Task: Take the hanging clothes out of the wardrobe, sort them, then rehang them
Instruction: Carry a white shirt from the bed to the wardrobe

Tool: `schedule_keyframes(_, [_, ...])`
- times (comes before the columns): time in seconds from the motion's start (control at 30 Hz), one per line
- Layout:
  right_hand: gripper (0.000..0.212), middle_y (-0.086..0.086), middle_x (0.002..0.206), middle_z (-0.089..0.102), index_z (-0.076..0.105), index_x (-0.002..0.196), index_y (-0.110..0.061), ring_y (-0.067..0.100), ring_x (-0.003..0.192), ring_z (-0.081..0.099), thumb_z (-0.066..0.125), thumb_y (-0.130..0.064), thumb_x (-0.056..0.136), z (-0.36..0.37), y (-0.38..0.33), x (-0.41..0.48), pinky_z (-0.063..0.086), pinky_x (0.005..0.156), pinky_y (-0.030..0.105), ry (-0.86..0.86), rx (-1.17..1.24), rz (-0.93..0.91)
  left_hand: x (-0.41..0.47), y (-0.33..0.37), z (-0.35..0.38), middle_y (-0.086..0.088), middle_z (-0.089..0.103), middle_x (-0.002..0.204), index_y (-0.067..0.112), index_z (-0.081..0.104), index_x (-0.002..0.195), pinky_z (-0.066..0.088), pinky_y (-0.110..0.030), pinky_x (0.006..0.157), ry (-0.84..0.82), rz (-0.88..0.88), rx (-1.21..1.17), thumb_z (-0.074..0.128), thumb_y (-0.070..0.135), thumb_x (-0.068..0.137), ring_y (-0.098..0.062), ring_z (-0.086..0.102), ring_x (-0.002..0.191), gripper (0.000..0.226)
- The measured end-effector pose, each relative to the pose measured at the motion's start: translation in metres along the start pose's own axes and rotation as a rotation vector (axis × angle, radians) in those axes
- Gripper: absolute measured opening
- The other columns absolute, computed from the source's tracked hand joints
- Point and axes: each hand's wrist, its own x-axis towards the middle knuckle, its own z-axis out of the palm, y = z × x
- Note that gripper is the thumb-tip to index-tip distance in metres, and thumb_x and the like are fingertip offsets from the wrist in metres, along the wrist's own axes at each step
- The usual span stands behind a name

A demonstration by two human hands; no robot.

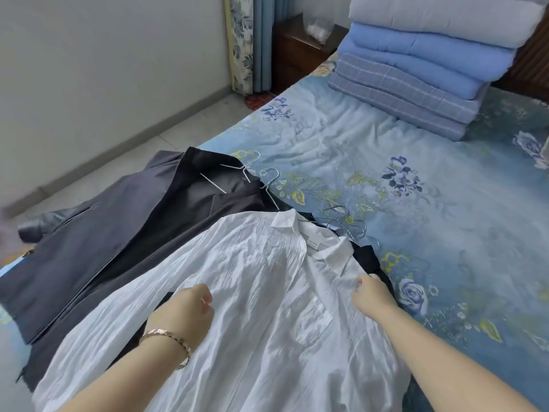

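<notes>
Observation: the white shirt (255,292) lies face up on the floral bedsheet (341,144), spread over darker garments. Its long axis runs from the hem, close under us at lower left, to the collar (292,226) away at upper right. The collar end is therefore the far end from both hands, and the hanger hooks (349,226) show just beyond it.

Hands: the left hand (185,307), bracelet (169,337) at the wrist, sits on the shirt's left chest panel with fingers curled into the cloth, gripping a fold. The right hand (372,294) is at the shirt's opposite front edge, below the collar, with thumb and fingers pinching the fabric. Both hands are on the shirt, one to each side of its centre line.

Finding: the right hand is the nearer of the two to the collar and the hooks; the left hand is nearer the body of the shirt. In our judgement, any lift should go along the axis toward the collar end, so that the hanger carries the weight.

Adjacent: a dark grey jacket (89,233) lies just to the left, partly under the shirt, with its own wire hangers (255,168) showing at the neck. A stack of folded quilts (430,63) stands well apart at the head of the bed.
</notes>
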Motion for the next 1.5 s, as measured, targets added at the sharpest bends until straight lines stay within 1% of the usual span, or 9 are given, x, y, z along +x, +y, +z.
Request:
schedule_keyframes(0.23, [0.054,0.017,0.142,0.037,0.032,0.141,-0.004,0.033,0.128,0.042,0.049,-0.018,0.091,0.018,-0.001,0.110,0.039,0.101,0.036,-0.111,0.142,0.154,0.069,0.022,0.043,0.014,0.049,0.091,0.034,0.046,0.097,0.039,-0.020,0.064,-0.084,0.001,0.085,0.037,0.023,0.094,-0.010,0.051,0.082,0.015])
schedule_keyframes(0.43, [0.011,0.012,0.088,0.053,0.049,0.078,-0.010,0.029,0.085,0.052,0.053,-0.016,0.087,0.033,0.003,0.134,0.042,0.076,0.032,-0.039,0.308,0.191,0.094,0.036,0.047,0.009,0.056,0.099,0.030,0.053,0.107,0.042,-0.023,0.068,-0.104,0.019,0.074,0.037,0.023,0.094,-0.015,0.056,0.084,0.022])
schedule_keyframes(0.5, [0.033,0.005,0.064,0.041,0.035,0.060,-0.012,0.022,0.061,0.041,0.055,-0.011,0.086,0.030,0.003,0.134,0.031,0.055,0.028,0.006,0.379,0.166,0.092,0.038,0.043,0.010,0.055,0.097,0.031,0.051,0.102,0.040,-0.023,0.064,-0.103,0.029,0.074,0.037,0.023,0.094,-0.014,0.054,0.083,0.018])
schedule_keyframes(0.67, [0.013,0.004,0.073,0.050,0.058,0.076,-0.009,0.017,0.066,0.045,0.063,0.001,0.082,-0.009,-0.016,0.101,0.034,0.051,0.016,0.047,0.698,-0.044,0.076,0.035,0.021,0.014,0.053,0.093,0.036,0.044,0.093,0.043,-0.020,0.062,-0.073,0.033,0.033,0.038,0.023,0.093,-0.011,0.054,0.082,0.014])
schedule_keyframes(0.93, [0.023,0.001,0.073,0.057,0.060,0.077,-0.009,-0.008,0.058,0.050,0.058,0.014,0.075,-0.069,-0.068,-0.025,0.037,0.047,0.005,-0.107,0.557,-0.408,-0.002,0.008,-0.038,0.013,0.059,0.097,0.036,0.045,0.091,0.045,-0.021,0.066,0.017,-0.018,-0.061,0.040,0.022,0.092,-0.010,0.057,0.084,0.016])
schedule_keyframes(1.07, [0.015,0.003,0.085,0.068,0.064,0.084,-0.013,0.004,0.076,0.057,0.075,-0.021,0.077,-0.086,-0.099,-0.112,0.042,0.065,0.012,-0.079,0.614,-0.538,-0.065,-0.019,-0.075,0.012,0.059,0.095,0.037,0.045,0.088,0.048,-0.024,0.070,0.074,-0.040,-0.081,0.041,0.022,0.092,-0.012,0.058,0.084,0.016])
schedule_keyframes(1.13, [0.047,0.011,0.079,0.070,0.064,0.076,-0.005,0.011,0.071,0.060,0.075,-0.051,0.070,-0.092,-0.113,-0.158,0.044,0.065,0.026,-0.044,0.610,-0.577,-0.103,-0.037,-0.093,0.012,0.062,0.097,0.036,0.047,0.087,0.050,-0.025,0.075,0.112,-0.050,-0.083,0.041,0.022,0.091,-0.012,0.060,0.088,0.016])
schedule_keyframes(1.3, [0.058,-0.008,0.035,0.025,0.023,0.052,-0.021,0.007,0.038,0.024,0.064,-0.050,0.081,-0.113,-0.141,-0.285,0.017,0.046,0.020,0.081,0.535,-0.716,-0.217,-0.090,-0.139,0.007,0.061,0.090,0.033,0.049,0.083,0.045,-0.022,0.064,0.271,-0.089,-0.148,0.043,0.020,0.092,-0.015,0.059,0.082,0.017])
schedule_keyframes(1.5, [0.073,-0.005,0.060,0.042,0.056,0.073,0.008,0.009,0.059,0.037,0.066,-0.064,0.067,-0.119,-0.165,-0.445,0.030,0.059,0.029,0.106,0.493,-0.992,-0.370,-0.173,-0.160,-0.001,0.065,0.091,0.030,0.052,0.074,0.048,-0.027,0.077,0.468,-0.199,-0.306,0.047,0.015,0.089,-0.021,0.060,0.085,0.022])
